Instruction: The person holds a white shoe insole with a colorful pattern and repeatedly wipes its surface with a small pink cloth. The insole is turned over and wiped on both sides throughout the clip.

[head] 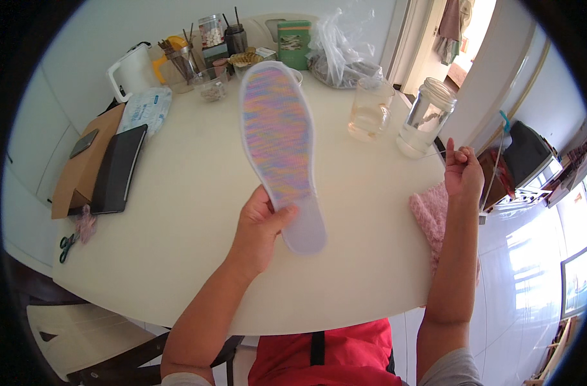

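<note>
My left hand (262, 227) grips a shoe insole (279, 130) near its heel, thumb across the near face. The insole is held up above the table with its toe end away from me. Blended pink, blue, purple and yellow stitching covers its front and middle; the heel part is plain pale white, as is the edging. Out to the right, my right hand (463, 169) is raised with curled fingers. A thin light strand (433, 154), thread or needle, runs left from its fingertips. Its other end cannot be made out.
A glass jar (426, 118) and a glass mug (370, 111) stand near my right hand. Pink fluffy cloth (428, 212) lies by the right edge of the table (187, 193). Scissors (68, 247), a black folder (120, 169) and cardboard (88, 159) lie left; a kettle (134, 72) stands behind.
</note>
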A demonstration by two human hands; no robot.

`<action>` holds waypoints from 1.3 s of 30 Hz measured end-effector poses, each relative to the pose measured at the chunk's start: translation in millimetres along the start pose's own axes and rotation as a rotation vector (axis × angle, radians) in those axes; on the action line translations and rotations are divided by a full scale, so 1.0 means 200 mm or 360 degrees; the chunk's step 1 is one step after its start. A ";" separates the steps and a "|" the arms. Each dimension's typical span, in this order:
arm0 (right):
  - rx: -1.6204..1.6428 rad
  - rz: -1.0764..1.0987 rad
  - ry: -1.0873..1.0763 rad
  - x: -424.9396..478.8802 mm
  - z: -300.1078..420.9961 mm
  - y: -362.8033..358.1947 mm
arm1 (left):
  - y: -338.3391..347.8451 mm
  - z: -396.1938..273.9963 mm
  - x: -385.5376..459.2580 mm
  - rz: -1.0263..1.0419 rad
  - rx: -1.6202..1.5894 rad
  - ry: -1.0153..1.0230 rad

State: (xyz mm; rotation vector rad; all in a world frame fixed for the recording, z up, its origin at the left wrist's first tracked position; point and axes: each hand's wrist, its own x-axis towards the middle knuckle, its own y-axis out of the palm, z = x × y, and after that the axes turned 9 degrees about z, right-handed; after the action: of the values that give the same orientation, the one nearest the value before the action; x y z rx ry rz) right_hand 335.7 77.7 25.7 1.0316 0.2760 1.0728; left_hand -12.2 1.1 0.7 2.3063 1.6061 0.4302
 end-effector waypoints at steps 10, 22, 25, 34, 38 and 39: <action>-0.0630 -0.0286 -0.0697 0.04 0.06 -0.06 | -0.02 -0.02 0.02 -0.0244 -0.0024 0.0006; -0.1578 0.1299 -0.0165 -0.62 -0.36 0.45 | -0.15 0.05 0.02 0.0150 -0.0997 -0.0099; -0.1665 0.1493 -0.0367 -0.74 -0.38 0.49 | -0.10 0.05 0.02 0.0238 -0.1247 -0.0276; -0.1784 0.1788 -0.0986 -0.76 -0.44 0.47 | -0.02 0.03 -0.01 0.0404 -0.1232 -0.0435; -0.1828 0.1831 -0.1069 -0.76 -0.44 0.47 | -0.04 0.06 -0.02 0.0474 -0.1179 -0.0387; -0.1835 0.1831 -0.1074 -0.76 -0.44 0.47 | -0.04 0.06 -0.02 0.0467 -0.1184 -0.0392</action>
State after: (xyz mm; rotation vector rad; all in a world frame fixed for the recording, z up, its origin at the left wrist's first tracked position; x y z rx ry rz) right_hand 149.3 10.0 12.5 0.3338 -1.4968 1.4585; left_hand -14.5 -0.9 -14.4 1.9026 0.7948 0.6460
